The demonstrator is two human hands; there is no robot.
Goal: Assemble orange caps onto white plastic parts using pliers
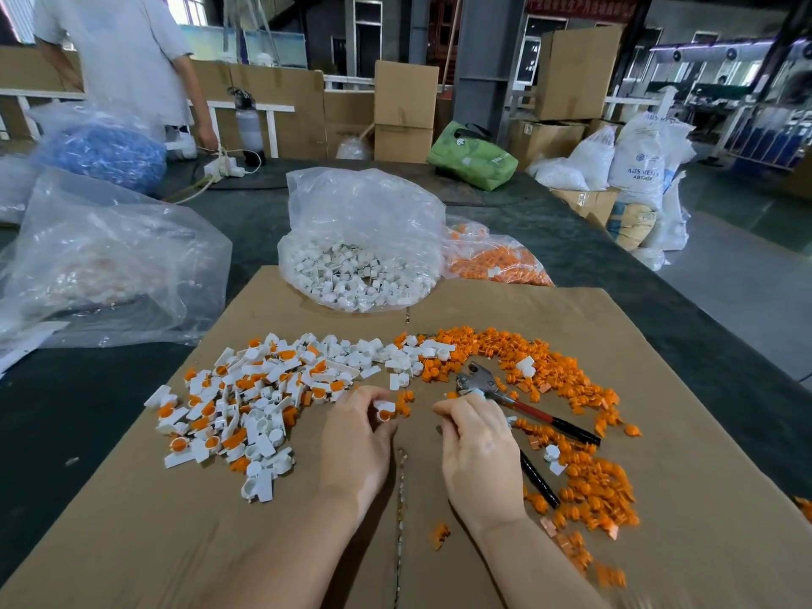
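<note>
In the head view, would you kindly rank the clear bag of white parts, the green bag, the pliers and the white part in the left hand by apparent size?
1. Clear bag of white parts.
2. Green bag, though it lies farther back, so this is unsure.
3. Pliers.
4. White part in the left hand.

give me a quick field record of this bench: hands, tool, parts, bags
left hand: left hand pinches a white part with an orange cap
right hand: right hand fingers curled, pliers under it; whether it grips them is unclear
tool: pliers, metal head away from the person, red and black handles spread
finished pile: capped white parts at left
loose caps: orange caps at right
work surface: cardboard sheet
bags: bag of white parts, bag of orange caps beside it
</note>
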